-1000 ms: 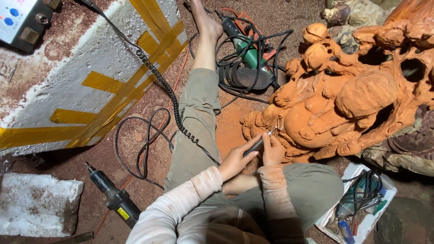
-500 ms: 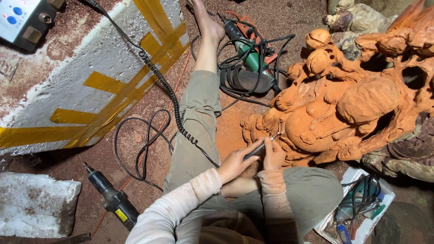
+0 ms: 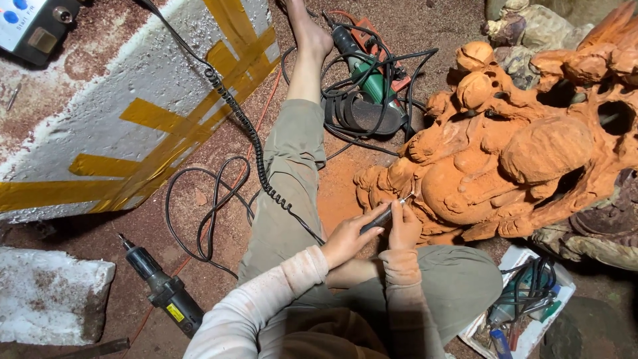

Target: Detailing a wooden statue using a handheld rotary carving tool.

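I see the slim rotary carving handpiece [image 3: 382, 216] at the lower left edge of the orange wood sculpture [image 3: 505, 153], its tip touching the carving. My left hand [image 3: 347, 236] is wrapped closed around its body, and my right hand [image 3: 403, 226] pinches it near the tip. A coiled black cord [image 3: 246, 133] crosses my left leg [image 3: 286, 179], with a green angle grinder [image 3: 362, 73] beyond.

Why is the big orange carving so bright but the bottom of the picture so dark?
In the head view, light falls brightest on the orange carved wooden sculpture and the white block with yellow tape; the lower edge near the person's lap sits in shadow. The left hand and right hand, holding a thin rotary tool, look sharp, without glare.
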